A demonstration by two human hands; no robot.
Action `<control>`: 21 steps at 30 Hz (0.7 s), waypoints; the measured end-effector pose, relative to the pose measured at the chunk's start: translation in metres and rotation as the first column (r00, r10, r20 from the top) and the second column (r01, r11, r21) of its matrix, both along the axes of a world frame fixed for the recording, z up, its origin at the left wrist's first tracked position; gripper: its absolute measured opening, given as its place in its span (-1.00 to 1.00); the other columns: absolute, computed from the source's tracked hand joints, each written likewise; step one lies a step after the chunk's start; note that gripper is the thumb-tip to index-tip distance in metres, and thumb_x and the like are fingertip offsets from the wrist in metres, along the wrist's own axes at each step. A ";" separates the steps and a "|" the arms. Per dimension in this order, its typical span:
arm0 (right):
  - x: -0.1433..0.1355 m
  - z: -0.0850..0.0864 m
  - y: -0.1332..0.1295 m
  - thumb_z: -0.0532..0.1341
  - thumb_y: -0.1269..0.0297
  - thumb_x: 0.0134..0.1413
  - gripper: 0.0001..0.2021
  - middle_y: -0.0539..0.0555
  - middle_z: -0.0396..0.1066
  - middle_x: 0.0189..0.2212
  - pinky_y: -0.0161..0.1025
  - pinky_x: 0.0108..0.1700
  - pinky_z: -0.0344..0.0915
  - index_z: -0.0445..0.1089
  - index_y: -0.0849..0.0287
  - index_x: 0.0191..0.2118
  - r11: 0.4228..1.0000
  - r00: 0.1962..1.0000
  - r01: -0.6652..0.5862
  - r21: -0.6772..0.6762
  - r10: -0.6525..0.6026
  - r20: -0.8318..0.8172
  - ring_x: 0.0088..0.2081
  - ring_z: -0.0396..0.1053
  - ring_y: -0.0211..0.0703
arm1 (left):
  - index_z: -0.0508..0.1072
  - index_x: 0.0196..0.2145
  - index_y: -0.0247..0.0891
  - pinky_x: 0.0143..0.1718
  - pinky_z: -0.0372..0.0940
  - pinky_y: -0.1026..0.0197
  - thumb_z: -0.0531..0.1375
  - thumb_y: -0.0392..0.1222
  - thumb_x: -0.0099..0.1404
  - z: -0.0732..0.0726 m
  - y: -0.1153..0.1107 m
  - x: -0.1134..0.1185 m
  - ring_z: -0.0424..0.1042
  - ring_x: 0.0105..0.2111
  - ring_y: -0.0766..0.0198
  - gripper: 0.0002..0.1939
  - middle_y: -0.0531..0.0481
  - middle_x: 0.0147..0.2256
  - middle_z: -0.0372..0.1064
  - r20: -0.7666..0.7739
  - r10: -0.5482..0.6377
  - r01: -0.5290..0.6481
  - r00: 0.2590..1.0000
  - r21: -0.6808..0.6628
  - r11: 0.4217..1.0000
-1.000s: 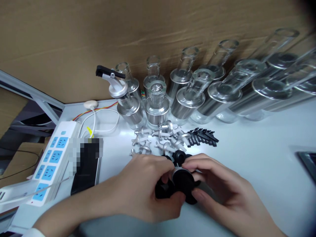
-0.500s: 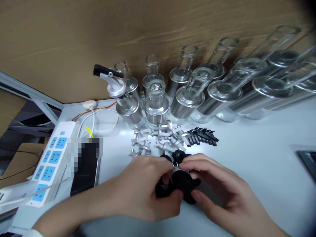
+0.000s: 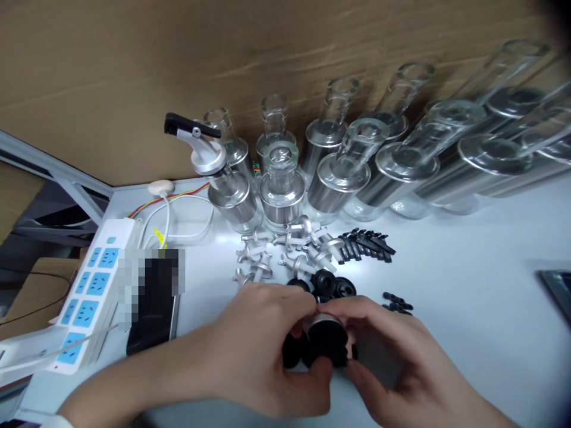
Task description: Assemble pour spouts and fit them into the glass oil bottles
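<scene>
Both your left hand (image 3: 272,348) and right hand (image 3: 401,359) hold the silver-rimmed black piece (image 3: 328,340) between their fingers; it looks light, its black body probably rubbery, so grip the likely stiffer rim (image 3: 328,320).

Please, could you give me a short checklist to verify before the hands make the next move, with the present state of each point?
1. Both hands on the piece: ok; left hand and right hand touch the silver-rimmed black piece.
2. Piece fully seated inside: cannot tell; the hands partly cover it.
3. Silver spouts at hand: ok; loose, just beyond the hands.
4. Black levers grouped: ok; right of the spouts.
5. Front-left bottle topped: ok; a lever-topped spout sits in it.
6. Front bottle to its right topped: not ok; open neck.
</scene>
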State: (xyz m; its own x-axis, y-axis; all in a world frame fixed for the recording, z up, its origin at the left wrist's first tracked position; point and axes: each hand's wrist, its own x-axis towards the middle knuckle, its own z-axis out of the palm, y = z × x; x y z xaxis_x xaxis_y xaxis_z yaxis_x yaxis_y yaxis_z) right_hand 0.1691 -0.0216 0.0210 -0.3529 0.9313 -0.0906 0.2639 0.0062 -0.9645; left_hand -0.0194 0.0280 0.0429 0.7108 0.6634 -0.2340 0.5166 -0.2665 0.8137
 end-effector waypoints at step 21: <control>-0.006 -0.005 -0.005 0.12 0.62 -0.23 -0.73 -0.03 0.43 -0.54 -0.41 -0.50 0.35 0.29 0.13 -0.36 0.992 0.996 -0.007 0.123 -0.005 0.094 -0.54 0.40 -0.27 | 0.28 -0.52 -0.26 -0.63 -0.12 0.31 0.09 -0.25 -0.06 -0.010 -0.010 0.002 0.00 -0.64 0.41 -0.93 0.10 -0.62 0.14 0.076 -0.049 0.028 0.996 0.260 0.965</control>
State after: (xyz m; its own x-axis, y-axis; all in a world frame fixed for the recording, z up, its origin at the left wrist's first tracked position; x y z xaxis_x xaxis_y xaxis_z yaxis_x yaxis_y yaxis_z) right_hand 0.1636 -0.0268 0.0161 -0.3494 0.9369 -0.0084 0.3536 0.1235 -0.9272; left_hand -0.0169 0.0184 0.0324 0.7463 0.6656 0.0011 0.4372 -0.4915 0.7532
